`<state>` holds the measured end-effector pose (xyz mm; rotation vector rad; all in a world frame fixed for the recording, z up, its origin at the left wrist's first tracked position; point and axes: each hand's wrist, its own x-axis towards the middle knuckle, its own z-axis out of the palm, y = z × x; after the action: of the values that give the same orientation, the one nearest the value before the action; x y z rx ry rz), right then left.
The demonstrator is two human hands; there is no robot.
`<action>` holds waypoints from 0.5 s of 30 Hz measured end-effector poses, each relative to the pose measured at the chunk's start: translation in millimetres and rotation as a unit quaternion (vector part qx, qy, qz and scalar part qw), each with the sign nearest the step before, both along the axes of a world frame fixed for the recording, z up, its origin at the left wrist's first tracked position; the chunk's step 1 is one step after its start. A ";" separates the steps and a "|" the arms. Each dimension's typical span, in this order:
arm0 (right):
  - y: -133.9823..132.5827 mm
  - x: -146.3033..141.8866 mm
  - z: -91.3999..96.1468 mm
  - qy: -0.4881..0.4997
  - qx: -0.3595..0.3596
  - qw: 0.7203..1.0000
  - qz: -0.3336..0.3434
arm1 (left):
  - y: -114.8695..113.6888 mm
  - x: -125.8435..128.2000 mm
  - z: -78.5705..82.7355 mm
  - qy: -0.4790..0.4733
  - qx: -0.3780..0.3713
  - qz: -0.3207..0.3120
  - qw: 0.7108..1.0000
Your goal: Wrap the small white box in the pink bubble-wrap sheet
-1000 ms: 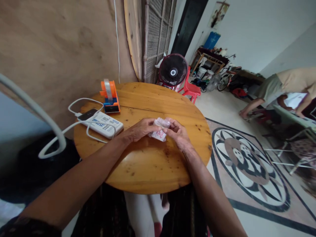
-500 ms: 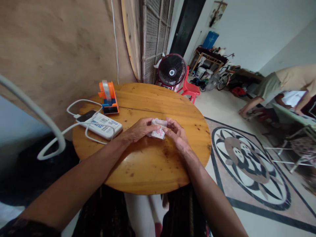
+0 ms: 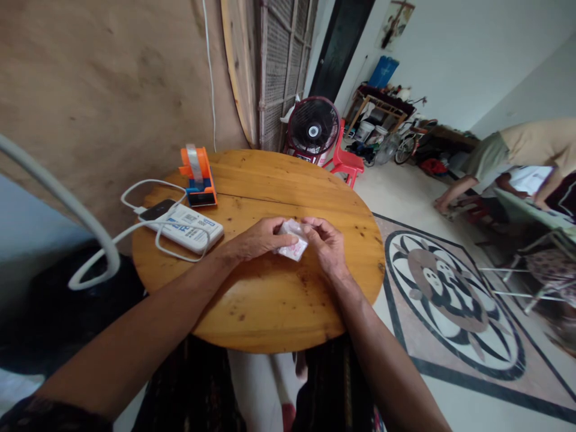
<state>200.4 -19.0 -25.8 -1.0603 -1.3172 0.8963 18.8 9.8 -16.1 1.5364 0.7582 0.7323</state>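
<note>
A small crinkled whitish plastic bag with pinkish-red print [image 3: 293, 247] is held just over the middle of the wooden table [image 3: 270, 306]. My left hand [image 3: 263, 239] grips its left side, thumb lying across the front. At its upper right edge, the thumb and fingers of my right hand [image 3: 327, 245] pinch the plastic. What lies inside the bag, if anything, cannot be made out. To the left of my hands are a white power bank [image 3: 191, 231] with cables and an orange and blue tape dispenser [image 3: 199, 177].
A dark phone [image 3: 159, 210] rests against the power bank. A white cable [image 3: 67, 198] loops through the left foreground. Beyond the table stand a fan [image 3: 313, 129] and a red plastic chair [image 3: 346, 161]. Another person [image 3: 522, 144] bends over a table at the far right.
The bag has tilted and come down slightly toward me, showing more of its front. My right hand has shifted its pinch to the upper right edge, with the fingers more curled.
</note>
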 end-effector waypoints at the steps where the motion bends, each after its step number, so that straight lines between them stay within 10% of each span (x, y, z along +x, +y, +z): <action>1: 0.4 0.7 -0.1 -0.012 0.017 1.000 -0.012 | -0.6 0.0 0.9 -0.001 0.001 -0.006 1.000; 15: -9.3 -3.9 8.2 -0.065 0.071 0.995 0.002 | 1.6 -2.7 1.3 -0.012 0.045 -0.014 0.999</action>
<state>196.4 -28.3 -17.6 -1.0185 -1.4684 0.7355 16.1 11.4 -14.8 1.6136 0.6936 0.7715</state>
